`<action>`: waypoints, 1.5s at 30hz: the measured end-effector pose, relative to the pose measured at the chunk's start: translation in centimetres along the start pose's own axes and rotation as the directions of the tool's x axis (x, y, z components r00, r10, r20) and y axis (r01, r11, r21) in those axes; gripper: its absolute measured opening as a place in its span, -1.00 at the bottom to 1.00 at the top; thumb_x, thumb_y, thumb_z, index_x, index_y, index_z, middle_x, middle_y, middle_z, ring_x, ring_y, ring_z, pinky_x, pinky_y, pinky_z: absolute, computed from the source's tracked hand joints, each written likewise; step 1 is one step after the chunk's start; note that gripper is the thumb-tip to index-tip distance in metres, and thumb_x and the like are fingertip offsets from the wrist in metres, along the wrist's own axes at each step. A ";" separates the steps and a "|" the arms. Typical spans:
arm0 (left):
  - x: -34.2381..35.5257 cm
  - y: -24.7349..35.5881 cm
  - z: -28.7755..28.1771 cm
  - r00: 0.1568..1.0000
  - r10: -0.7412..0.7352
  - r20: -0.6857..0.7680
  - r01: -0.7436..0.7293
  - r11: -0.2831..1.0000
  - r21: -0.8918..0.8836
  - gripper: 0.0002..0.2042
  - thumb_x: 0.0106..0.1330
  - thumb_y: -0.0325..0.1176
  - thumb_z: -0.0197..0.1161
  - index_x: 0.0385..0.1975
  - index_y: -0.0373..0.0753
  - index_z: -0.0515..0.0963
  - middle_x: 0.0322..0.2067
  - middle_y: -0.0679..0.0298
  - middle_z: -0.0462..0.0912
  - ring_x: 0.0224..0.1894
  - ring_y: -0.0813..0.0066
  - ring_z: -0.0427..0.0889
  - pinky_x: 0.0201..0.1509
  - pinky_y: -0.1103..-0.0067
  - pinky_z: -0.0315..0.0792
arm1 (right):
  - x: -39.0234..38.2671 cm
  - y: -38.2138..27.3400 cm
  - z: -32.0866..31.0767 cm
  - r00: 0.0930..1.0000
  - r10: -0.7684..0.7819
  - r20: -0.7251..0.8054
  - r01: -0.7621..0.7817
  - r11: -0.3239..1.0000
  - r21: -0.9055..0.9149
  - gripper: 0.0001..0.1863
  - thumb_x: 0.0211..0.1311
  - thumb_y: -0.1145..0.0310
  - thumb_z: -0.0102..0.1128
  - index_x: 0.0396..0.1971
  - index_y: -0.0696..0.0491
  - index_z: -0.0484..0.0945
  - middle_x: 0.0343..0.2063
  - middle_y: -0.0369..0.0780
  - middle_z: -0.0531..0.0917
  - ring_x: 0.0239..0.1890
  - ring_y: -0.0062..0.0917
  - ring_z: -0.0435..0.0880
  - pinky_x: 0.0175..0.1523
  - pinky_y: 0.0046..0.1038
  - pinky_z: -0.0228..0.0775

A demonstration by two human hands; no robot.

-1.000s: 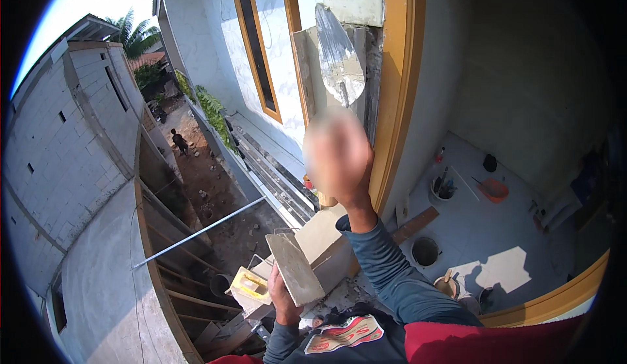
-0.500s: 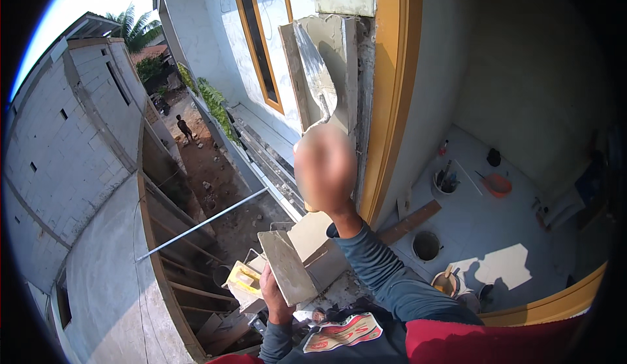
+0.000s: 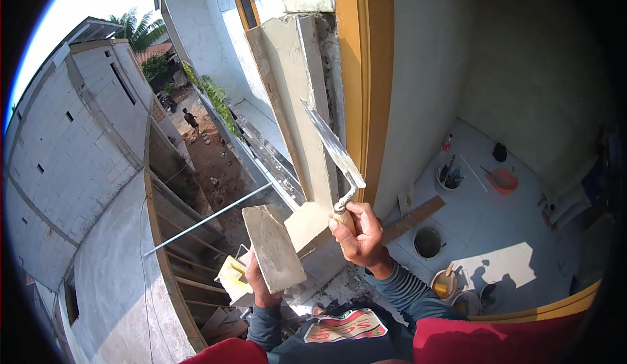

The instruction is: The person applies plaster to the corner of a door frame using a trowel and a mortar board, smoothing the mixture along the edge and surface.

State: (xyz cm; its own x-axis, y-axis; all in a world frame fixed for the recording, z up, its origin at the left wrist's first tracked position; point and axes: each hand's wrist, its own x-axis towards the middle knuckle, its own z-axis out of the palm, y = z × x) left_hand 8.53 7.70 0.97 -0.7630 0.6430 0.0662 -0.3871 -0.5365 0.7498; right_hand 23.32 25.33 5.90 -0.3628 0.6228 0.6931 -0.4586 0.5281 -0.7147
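My right hand (image 3: 359,236) grips the wooden handle of a metal trowel, whose mortar-streaked blade (image 3: 330,143) slants up and left in front of a narrow strip of column coated in beige mortar (image 3: 287,83), edged by straight boards. Whether the blade touches it I cannot tell. My left hand (image 3: 261,282) is closed on a rectangular, mortar-smeared board (image 3: 273,246), held upright and tilted beside the right hand. Just behind the left hand lies a white and yellow float (image 3: 232,274). The column stands against a yellow door frame (image 3: 369,70).
A long drop to a dirt alley (image 3: 206,168) with a distant person (image 3: 191,121) lies left, crossed by a pale pipe (image 3: 202,222). A concrete wall (image 3: 98,253) stands opposite. In the tiled room at right are buckets (image 3: 428,243), an orange basin (image 3: 503,182) and a plank (image 3: 415,220).
My right hand and trowel have moved down and away from the top of the mortar strip, blade now lower and more slanted. My left hand and board have shifted slightly left and up.
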 end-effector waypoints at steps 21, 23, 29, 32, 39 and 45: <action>1.8 2.1 6.2 0.985 0.164 0.046 -0.171 0.959 0.227 -0.56 0.36 -0.31 -0.02 0.21 -0.30 0.36 0.01 0.12 0.58 -0.03 0.32 0.66 0.06 0.42 0.57 | -6.2 1.3 -8.2 0.936 0.309 0.167 -0.338 0.921 0.193 -0.66 0.23 0.51 0.31 -0.07 0.27 0.41 -0.25 -0.09 0.67 -0.21 -0.54 0.67 -0.08 -0.52 0.54; 1.8 3.2 6.2 0.975 0.214 0.062 -0.223 0.943 0.248 -0.58 0.35 -0.33 -0.02 0.19 -0.31 0.36 0.02 0.10 0.58 -0.01 0.32 0.65 0.07 0.40 0.56 | -6.3 1.3 -8.6 0.938 0.314 0.146 -0.340 0.916 0.214 -0.67 0.23 0.53 0.29 -0.06 0.27 0.41 -0.25 -0.10 0.67 -0.24 -0.58 0.64 -0.11 -0.55 0.53; -0.2 1.5 4.7 0.986 0.150 -0.073 -0.137 0.979 0.154 -0.61 0.37 -0.36 -0.08 0.16 -0.31 0.37 0.02 0.08 0.58 -0.01 0.25 0.65 0.08 0.36 0.57 | -7.4 1.3 -11.0 0.874 0.470 0.121 -0.483 0.817 0.315 -0.71 0.24 0.53 0.27 -0.09 0.22 0.42 -0.32 -0.16 0.65 -0.44 -0.67 0.58 -0.38 -0.62 0.47; -0.8 -0.6 2.7 0.992 0.076 -0.096 -0.076 0.997 0.004 -0.62 0.41 -0.34 -0.11 0.13 -0.35 0.42 -0.01 0.07 0.61 -0.06 0.26 0.68 0.02 0.37 0.60 | -8.3 2.0 -11.8 0.864 0.490 0.113 -0.500 0.814 0.296 -0.72 0.25 0.51 0.27 -0.12 0.21 0.42 -0.36 -0.19 0.63 -0.50 -0.71 0.54 -0.45 -0.64 0.42; -1.3 -3.1 2.0 0.996 -0.076 -0.046 0.067 0.982 -0.175 -0.60 0.38 -0.31 -0.12 0.11 -0.38 0.44 -0.01 0.06 0.62 -0.03 0.19 0.67 0.10 0.28 0.57 | -8.5 2.5 -13.6 0.825 0.542 0.159 -0.565 0.800 0.203 -0.74 0.26 0.51 0.23 -0.11 0.22 0.42 -0.33 -0.19 0.64 -0.46 -0.68 0.56 -0.36 -0.62 0.47; -1.7 -5.1 1.9 0.991 -0.120 -0.066 0.104 0.973 -0.206 -0.60 0.39 -0.33 -0.14 0.11 -0.39 0.44 -0.03 0.06 0.63 -0.08 0.21 0.69 0.06 0.31 0.59 | -9.7 2.5 -13.6 0.789 0.573 0.223 -0.579 0.814 -0.042 -0.72 0.21 0.55 0.22 -0.11 0.25 0.41 -0.29 -0.12 0.67 -0.25 -0.54 0.67 -0.10 -0.50 0.53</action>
State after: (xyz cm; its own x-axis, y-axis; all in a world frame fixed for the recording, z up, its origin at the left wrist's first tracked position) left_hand 12.80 10.41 -1.68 -0.7434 0.6654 -0.0680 -0.5630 -0.5676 0.6008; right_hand 36.76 28.46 -3.92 -0.7300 0.6648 0.1585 -0.1290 0.0937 -0.9872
